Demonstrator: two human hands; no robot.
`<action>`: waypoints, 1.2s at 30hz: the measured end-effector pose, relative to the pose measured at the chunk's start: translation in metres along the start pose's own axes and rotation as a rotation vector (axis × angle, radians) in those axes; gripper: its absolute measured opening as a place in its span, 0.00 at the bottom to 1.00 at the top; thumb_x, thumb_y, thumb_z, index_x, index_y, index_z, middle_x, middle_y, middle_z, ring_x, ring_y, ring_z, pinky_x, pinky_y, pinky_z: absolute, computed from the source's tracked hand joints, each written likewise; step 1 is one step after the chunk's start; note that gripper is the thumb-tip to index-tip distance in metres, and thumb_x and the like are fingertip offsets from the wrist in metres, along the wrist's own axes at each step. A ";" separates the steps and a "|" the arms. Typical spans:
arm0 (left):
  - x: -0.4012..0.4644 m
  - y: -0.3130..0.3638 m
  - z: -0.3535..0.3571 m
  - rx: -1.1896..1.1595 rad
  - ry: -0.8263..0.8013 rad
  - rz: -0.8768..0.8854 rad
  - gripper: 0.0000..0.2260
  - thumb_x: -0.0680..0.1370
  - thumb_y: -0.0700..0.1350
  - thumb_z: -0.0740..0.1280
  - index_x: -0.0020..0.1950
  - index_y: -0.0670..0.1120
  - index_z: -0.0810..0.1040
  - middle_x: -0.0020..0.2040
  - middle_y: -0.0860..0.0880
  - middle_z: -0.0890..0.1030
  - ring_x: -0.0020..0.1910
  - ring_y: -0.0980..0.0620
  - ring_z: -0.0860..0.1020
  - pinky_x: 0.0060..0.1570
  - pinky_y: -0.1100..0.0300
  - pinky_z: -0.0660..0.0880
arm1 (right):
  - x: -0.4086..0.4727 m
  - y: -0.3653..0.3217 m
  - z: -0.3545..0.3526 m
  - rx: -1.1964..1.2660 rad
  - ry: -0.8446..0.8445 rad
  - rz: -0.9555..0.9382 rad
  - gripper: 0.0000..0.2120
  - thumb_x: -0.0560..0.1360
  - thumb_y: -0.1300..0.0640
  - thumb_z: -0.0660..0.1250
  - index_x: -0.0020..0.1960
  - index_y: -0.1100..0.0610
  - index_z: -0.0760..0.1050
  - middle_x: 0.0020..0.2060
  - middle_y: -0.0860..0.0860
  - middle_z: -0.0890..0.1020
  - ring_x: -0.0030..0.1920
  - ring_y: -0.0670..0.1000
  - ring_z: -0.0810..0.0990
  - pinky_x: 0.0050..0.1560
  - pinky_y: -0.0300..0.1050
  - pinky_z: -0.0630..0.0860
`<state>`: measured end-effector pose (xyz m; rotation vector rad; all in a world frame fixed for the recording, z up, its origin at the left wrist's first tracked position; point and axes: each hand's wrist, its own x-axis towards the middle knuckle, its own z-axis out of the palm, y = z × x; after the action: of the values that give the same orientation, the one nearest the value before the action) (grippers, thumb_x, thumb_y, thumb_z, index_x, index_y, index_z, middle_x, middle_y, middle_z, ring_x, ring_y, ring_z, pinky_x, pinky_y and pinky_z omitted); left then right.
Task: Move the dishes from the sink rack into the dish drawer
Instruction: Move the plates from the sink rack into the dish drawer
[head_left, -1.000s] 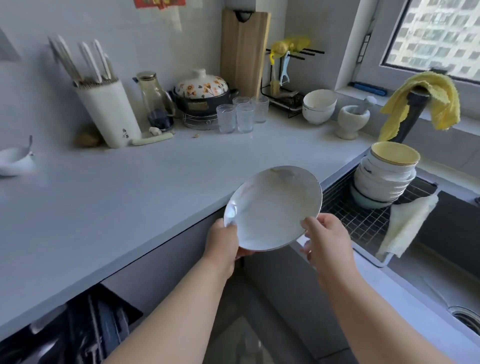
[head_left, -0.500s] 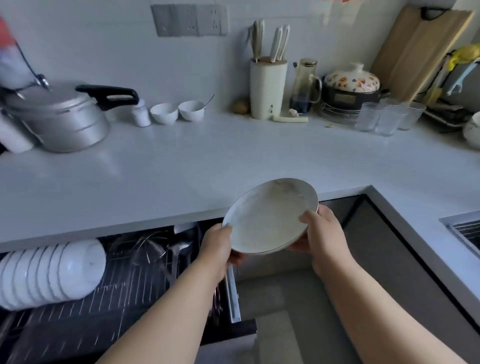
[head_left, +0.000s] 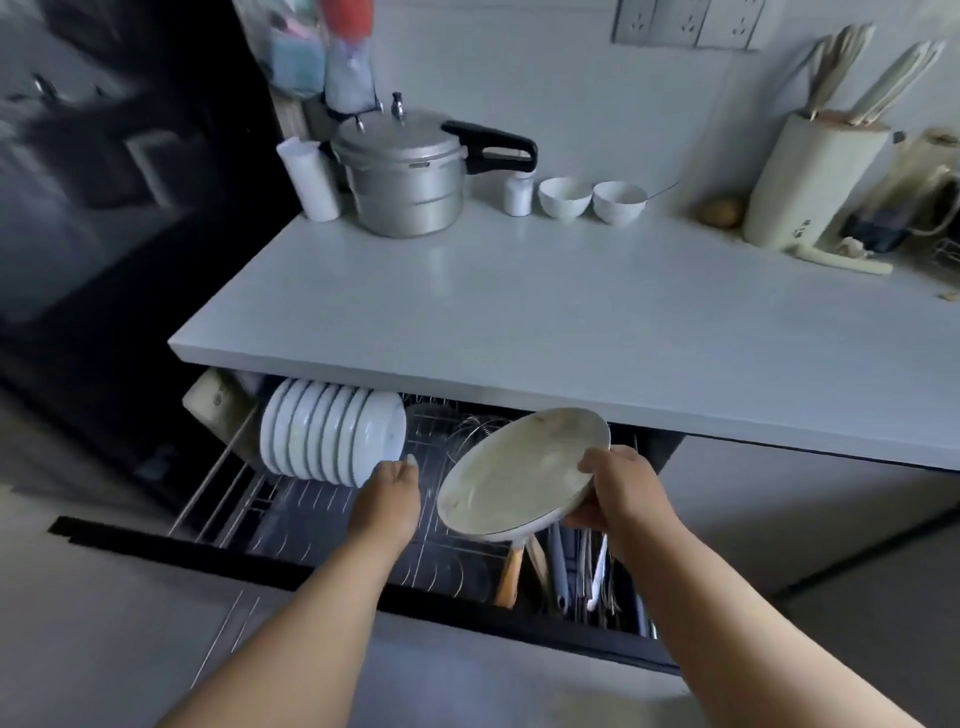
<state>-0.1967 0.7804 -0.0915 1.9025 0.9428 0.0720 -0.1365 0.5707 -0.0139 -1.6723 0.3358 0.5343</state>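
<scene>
My right hand (head_left: 618, 491) grips a white plate (head_left: 519, 470) by its right rim and holds it tilted above the open dish drawer (head_left: 332, 525). My left hand (head_left: 389, 488) has left the plate and reaches, fingers extended, to the lower edge of a row of several white plates (head_left: 327, 431) standing upright in the drawer's wire rack. Whether the fingertips touch that row is hard to tell. The sink rack is out of view.
Utensils (head_left: 566, 571) lie in the drawer's right compartment. On the white countertop (head_left: 519, 312) stand a pressure cooker (head_left: 410, 171), two small bowls (head_left: 592, 200), a knife block (head_left: 810, 187) and a kettle (head_left: 914, 197). A dark appliance fills the left side.
The view has swung left from the sink to the drawer. The plate came down over the drawer. My left hand let go of it and moved to the standing plates.
</scene>
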 end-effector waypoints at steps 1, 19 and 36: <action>0.008 -0.013 -0.012 0.039 0.005 0.024 0.17 0.81 0.56 0.54 0.41 0.45 0.70 0.42 0.45 0.79 0.46 0.39 0.77 0.48 0.50 0.73 | 0.003 0.002 0.014 -0.015 -0.014 0.017 0.07 0.76 0.65 0.57 0.52 0.65 0.70 0.42 0.62 0.75 0.37 0.61 0.78 0.29 0.49 0.80; 0.068 -0.096 -0.062 0.795 -0.059 0.143 0.32 0.81 0.60 0.46 0.79 0.44 0.46 0.80 0.44 0.45 0.78 0.47 0.41 0.76 0.48 0.43 | 0.116 0.038 0.178 -0.332 -0.180 0.143 0.20 0.75 0.66 0.65 0.64 0.57 0.64 0.44 0.55 0.75 0.35 0.57 0.82 0.45 0.55 0.83; 0.073 -0.105 -0.057 0.845 -0.009 0.216 0.33 0.80 0.62 0.48 0.79 0.44 0.49 0.79 0.43 0.55 0.78 0.45 0.51 0.76 0.44 0.49 | 0.192 0.036 0.266 -0.945 -0.215 -0.111 0.32 0.78 0.58 0.65 0.76 0.62 0.54 0.69 0.62 0.68 0.55 0.57 0.79 0.49 0.39 0.74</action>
<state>-0.2305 0.8926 -0.1676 2.7728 0.8164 -0.2464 -0.0331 0.8408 -0.1728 -2.4845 -0.2175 0.8552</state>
